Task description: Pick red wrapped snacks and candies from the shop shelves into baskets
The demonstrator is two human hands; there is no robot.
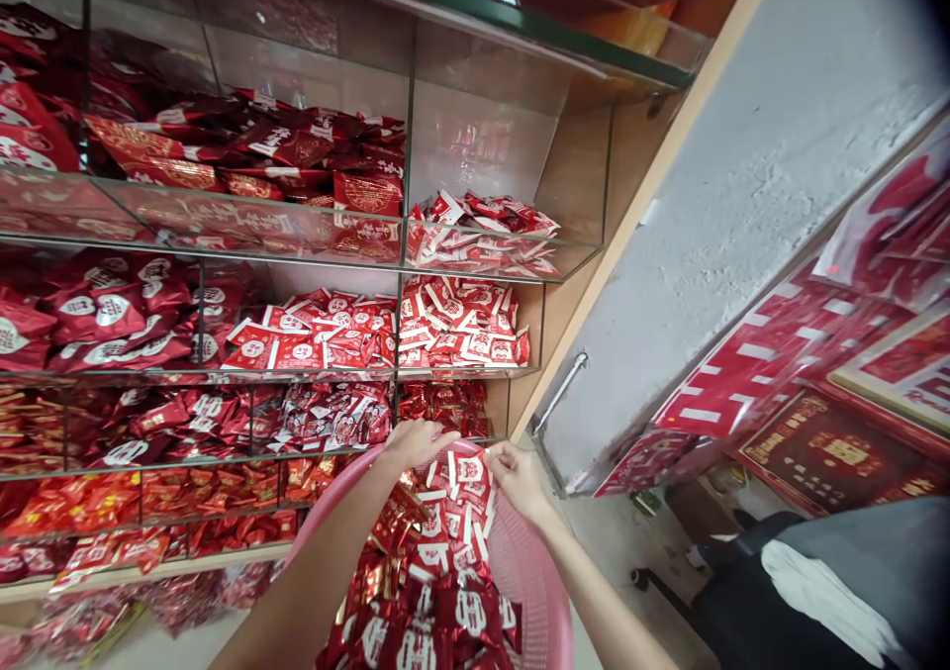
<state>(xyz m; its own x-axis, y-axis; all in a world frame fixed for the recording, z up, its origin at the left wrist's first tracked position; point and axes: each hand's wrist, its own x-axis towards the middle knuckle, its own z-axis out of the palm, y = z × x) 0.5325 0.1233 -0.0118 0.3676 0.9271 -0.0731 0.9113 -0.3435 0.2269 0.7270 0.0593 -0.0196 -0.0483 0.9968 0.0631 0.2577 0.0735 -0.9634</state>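
A pink plastic basket (549, 571) stands before me, heaped with small wrapped packets. On its right side lie red-and-white packets (452, 531); dark red packets with white printing (416, 640) are nearer me, and shiny red-gold ones (397, 522) on the left. My left hand (416, 444) is at the basket's far rim, its fingers together and pointing right; what they hold, if anything, is hidden. Opposite it, my right hand (516, 477) pinches the edge of a red-and-white packet beside the rim, thumb against fingers.
Glass-fronted shelves (312, 264) with several compartments of red packets fill the left and centre. A grey wall (727, 185) stands to the right. Red printed goods (727, 383) hang there, above a dark chair (876, 571) with a white cloth (823, 601) on it.
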